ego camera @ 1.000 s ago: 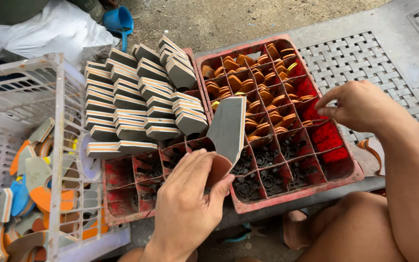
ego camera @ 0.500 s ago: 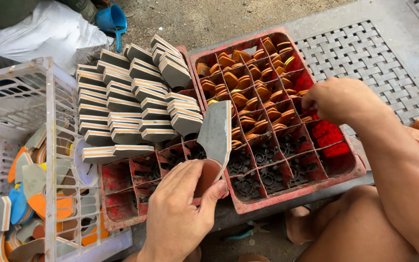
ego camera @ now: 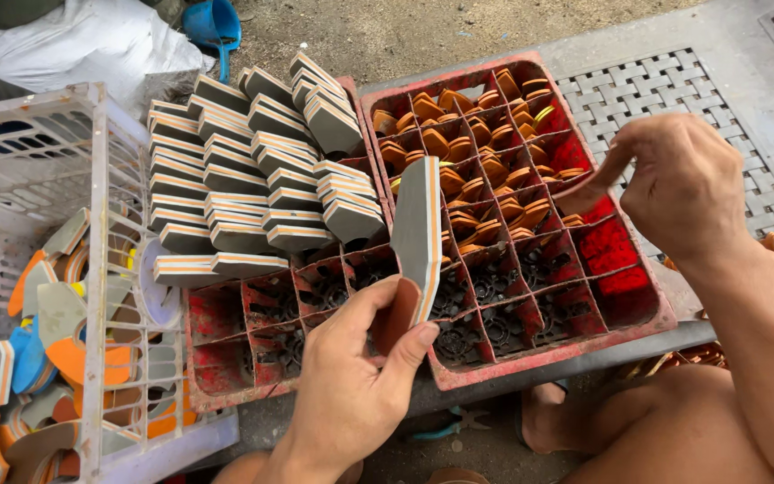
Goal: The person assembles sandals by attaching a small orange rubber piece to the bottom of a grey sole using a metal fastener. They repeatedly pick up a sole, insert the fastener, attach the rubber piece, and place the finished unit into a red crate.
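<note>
A grey foam sole (ego camera: pixel 418 235) is gripped upright by the left hand (ego camera: pixel 351 385), clear of the crates; a brown piece (ego camera: pixel 595 186) is pinched by the right hand (ego camera: pixel 687 184).

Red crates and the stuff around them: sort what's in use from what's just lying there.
In use:
left hand holding foam sheet
right hand holding brown piece
red crates
stacked foam slabs

Lying about:
white basket of offcuts
blue scoop
white bag

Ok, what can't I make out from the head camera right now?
- Right hand: its palm side faces away, so how much of the brown piece it pinches is hidden.
- Left hand: covers the lower end of the grey foam slab.
- White basket: cut off by the left edge; its mesh screens the scraps inside.
- Red crate: dark cell bottoms too small to identify.
</note>
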